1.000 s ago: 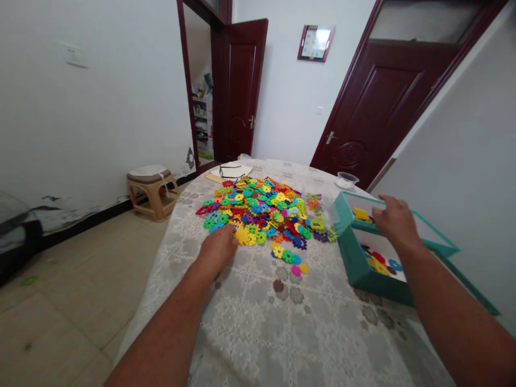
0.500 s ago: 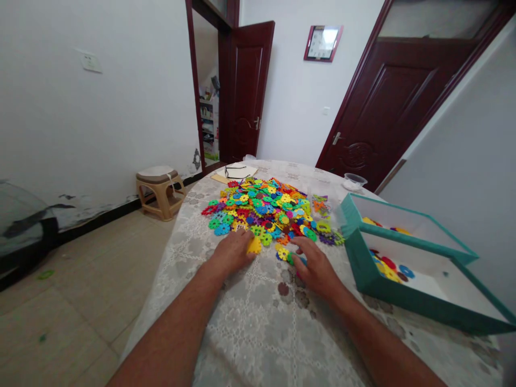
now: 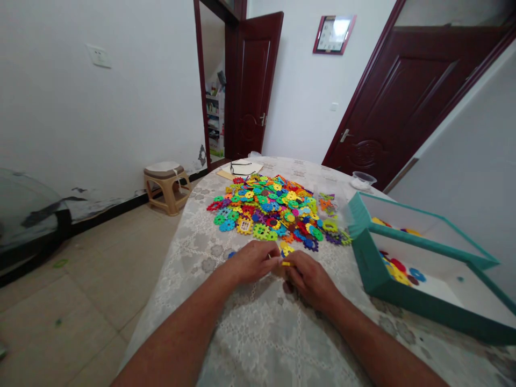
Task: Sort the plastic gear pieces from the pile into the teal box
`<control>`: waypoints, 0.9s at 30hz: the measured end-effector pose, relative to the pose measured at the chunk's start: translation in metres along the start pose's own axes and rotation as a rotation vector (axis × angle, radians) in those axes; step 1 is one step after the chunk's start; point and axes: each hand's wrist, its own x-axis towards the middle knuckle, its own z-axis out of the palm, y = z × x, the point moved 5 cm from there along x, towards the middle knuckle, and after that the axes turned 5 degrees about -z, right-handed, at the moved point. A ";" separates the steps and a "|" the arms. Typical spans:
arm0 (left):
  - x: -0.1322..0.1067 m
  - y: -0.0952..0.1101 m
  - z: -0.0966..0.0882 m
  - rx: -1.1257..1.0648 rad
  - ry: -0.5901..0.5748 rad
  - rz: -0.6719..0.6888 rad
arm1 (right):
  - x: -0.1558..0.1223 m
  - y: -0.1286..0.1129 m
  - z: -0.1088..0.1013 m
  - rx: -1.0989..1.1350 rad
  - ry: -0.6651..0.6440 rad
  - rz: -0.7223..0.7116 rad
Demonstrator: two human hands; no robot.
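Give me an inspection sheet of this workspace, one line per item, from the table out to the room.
Surface: table under a lace-patterned cloth.
Job's things: heap of multicoloured interlocking plastic pieces; open teal box with more pieces inside; small yellow plastic piece between the hands.
Clutter: black-framed glasses on a paper sheet; clear plastic bowl.
Hands: left hand and right hand meet at the yellow piece; grip unclear.
Cables: nothing seen.
Surroundings: small stool on the tiled floor; dark red doors.
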 end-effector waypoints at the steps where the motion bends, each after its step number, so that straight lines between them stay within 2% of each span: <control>1: 0.001 -0.004 -0.005 0.031 0.074 -0.010 | 0.000 0.004 -0.002 -0.018 0.038 0.043; 3: 0.004 -0.018 -0.017 0.133 0.249 -0.073 | -0.001 0.012 -0.008 -0.034 0.109 0.123; 5: 0.008 -0.035 -0.024 0.246 0.357 -0.163 | -0.003 0.017 -0.011 -0.026 0.140 0.172; 8: 0.014 -0.057 -0.024 0.360 0.353 -0.262 | -0.005 0.019 -0.014 -0.018 0.134 0.181; 10: 0.018 -0.064 -0.021 0.405 0.327 -0.299 | -0.006 0.018 -0.014 -0.016 0.122 0.167; 15: 0.022 -0.058 -0.017 0.443 0.292 -0.333 | -0.006 0.017 -0.015 -0.014 0.106 0.139; 21: 0.019 -0.040 -0.013 0.462 0.286 -0.222 | -0.006 0.021 -0.016 -0.011 0.089 0.140; 27: 0.009 -0.044 -0.024 0.400 0.322 -0.324 | -0.007 0.023 -0.017 -0.012 0.062 0.135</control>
